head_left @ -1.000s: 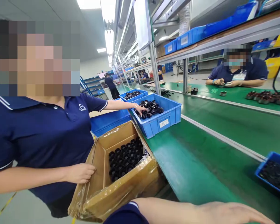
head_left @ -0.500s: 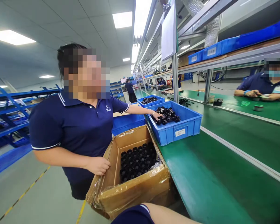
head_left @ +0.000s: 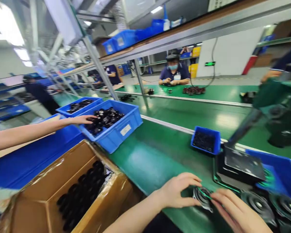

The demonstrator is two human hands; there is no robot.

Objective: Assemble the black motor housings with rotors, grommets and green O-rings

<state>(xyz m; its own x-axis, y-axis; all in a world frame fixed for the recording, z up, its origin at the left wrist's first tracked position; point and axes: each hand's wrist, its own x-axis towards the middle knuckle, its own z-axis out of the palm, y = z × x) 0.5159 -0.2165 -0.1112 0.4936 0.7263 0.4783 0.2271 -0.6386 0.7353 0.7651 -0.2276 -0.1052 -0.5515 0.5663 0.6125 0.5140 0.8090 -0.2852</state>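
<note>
My left hand (head_left: pixel 180 191) grips a round black-and-silver ringed part (head_left: pixel 203 197) by its left edge, thumb below and fingers above. At the part's right side, my right hand (head_left: pixel 235 207) has its fingers pinched on a thin green strand (head_left: pixel 205 193) that crosses the part's face. Whether the strand is a loop or a straight piece is too blurred to tell. More round ringed parts (head_left: pixel 258 205) lie at the bench's right, beside my right hand. Behind them stands a black bench press (head_left: pixel 243 163) with a flat base.
A small blue bin (head_left: pixel 206 140) of dark pieces stands behind my hands; another blue bin (head_left: pixel 281 174) is at right. A co-worker's hand (head_left: pixel 83 119) reaches into a blue crate (head_left: pixel 118 136) of black parts. An open carton (head_left: pixel 70 168) borders the green bench (head_left: pixel 145 155) at left.
My view has swung right, away from the co-worker at the carton. Both my hands and the round part have come into view. The co-worker's hand is still in the crate.
</note>
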